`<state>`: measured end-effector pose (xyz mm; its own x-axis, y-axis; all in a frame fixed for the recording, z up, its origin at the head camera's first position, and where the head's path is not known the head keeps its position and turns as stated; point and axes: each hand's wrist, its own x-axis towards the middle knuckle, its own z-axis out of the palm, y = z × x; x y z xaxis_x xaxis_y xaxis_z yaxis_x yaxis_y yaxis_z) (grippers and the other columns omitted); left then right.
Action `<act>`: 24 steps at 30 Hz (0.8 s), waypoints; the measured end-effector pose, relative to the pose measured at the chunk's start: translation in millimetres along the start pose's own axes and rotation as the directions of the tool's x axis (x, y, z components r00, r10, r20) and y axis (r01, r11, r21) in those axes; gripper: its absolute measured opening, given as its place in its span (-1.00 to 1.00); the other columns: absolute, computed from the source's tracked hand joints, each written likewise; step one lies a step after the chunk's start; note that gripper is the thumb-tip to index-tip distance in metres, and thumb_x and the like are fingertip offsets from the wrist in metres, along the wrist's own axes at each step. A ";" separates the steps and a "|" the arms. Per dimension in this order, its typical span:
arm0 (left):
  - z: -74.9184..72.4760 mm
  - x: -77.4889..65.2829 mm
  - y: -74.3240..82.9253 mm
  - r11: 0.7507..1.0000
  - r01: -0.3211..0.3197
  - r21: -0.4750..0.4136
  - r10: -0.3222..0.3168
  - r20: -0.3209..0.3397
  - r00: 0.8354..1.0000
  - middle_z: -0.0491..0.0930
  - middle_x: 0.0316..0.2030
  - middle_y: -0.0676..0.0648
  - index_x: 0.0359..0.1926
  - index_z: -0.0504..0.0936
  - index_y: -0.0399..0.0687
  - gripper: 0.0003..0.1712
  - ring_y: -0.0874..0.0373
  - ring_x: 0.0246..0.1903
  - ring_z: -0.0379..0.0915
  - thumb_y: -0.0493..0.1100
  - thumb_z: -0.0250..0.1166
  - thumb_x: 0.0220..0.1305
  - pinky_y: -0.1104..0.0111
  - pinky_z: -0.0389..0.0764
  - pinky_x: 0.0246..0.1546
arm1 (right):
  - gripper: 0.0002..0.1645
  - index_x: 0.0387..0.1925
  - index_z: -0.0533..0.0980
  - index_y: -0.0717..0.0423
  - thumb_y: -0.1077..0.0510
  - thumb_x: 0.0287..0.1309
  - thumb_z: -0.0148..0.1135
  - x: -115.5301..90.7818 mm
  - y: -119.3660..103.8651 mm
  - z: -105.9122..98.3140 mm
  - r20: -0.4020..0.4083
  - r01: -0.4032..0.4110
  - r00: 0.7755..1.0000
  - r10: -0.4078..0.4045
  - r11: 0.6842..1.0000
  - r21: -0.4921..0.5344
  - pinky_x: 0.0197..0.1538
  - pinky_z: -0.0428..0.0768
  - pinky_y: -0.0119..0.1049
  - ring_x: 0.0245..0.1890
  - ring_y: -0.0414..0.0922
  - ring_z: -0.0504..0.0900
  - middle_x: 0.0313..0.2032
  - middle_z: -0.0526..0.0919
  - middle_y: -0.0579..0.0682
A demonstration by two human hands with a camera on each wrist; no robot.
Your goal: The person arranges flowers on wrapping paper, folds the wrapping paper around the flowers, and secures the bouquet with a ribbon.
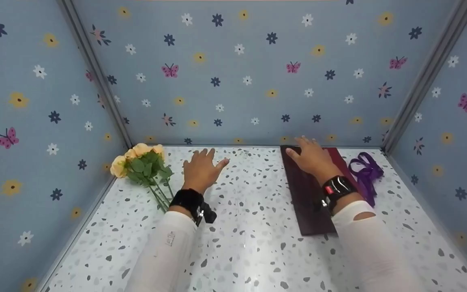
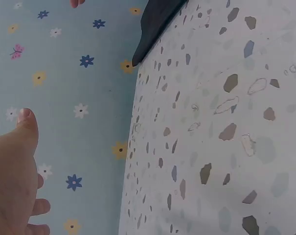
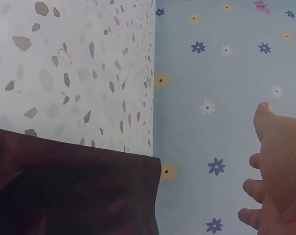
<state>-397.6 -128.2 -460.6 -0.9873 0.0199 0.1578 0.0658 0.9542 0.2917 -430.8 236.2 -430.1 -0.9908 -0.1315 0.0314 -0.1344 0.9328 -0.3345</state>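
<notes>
My left hand [image 1: 202, 170] hovers over the speckled tabletop with its fingers spread and nothing in it. Just left of it lies a bunch of peach roses [image 1: 136, 156] with green leaves and long stems. My right hand [image 1: 312, 158], also spread and holding nothing, is above a folded dark maroon sheet [image 1: 302, 202], which it partly hides. Beside the sheet, to the right, a purple ribbon [image 1: 366, 174] lies in loose loops. In the right wrist view the sheet [image 3: 89, 186] shows below and left of the right hand [image 3: 280, 176].
The white speckled tabletop [image 1: 241, 243] is enclosed by blue panels printed with flowers and butterflies, such as the back panel [image 1: 237, 81]. Grey metal posts [image 1: 95, 73] stand at the back corners. Each wrist wears a black strap with a small camera.
</notes>
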 end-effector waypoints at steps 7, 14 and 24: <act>21.3 -6.0 3.1 0.999 -0.012 -0.044 0.012 -0.002 1.000 0.33 0.57 -0.16 0.63 0.25 0.11 0.01 -0.20 0.57 0.20 0.62 -0.11 0.45 -0.33 0.29 0.45 | -0.01 0.70 0.02 -0.05 -0.47 0.52 -0.08 -5.7 36.5 18.9 -0.019 -0.061 0.998 0.062 0.998 0.028 0.51 0.10 0.51 0.62 0.40 0.09 0.66 0.07 0.25; 44.0 -17.6 17.5 0.987 -0.029 -0.157 0.032 0.021 0.999 0.40 0.53 -0.14 0.62 0.29 0.10 -0.03 -0.18 0.51 0.31 0.57 -0.05 0.47 -0.23 0.38 0.43 | 0.07 0.66 -0.01 0.19 -0.41 0.51 0.00 -18.8 76.1 25.8 0.018 -0.189 0.982 0.189 0.982 0.020 0.45 0.20 0.55 0.50 0.55 0.20 0.54 0.22 0.47; 78.1 -31.2 29.6 0.974 -0.064 -0.216 0.092 0.123 0.988 0.43 0.50 -0.21 0.50 0.47 0.03 -0.19 -0.20 0.52 0.31 0.42 0.15 0.49 -0.18 0.34 0.49 | -0.11 0.07 0.58 0.48 -0.36 0.33 0.29 -37.2 115.5 43.4 0.059 -0.304 0.949 0.309 0.950 -0.073 0.02 0.64 0.31 -0.04 0.34 0.70 -0.01 0.71 0.46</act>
<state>-376.2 -77.3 -530.5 -0.9873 0.1443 0.0668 0.1585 0.8638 0.4783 -408.8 334.3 -510.8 -0.9812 0.1430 -0.1293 0.1726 0.9503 -0.2589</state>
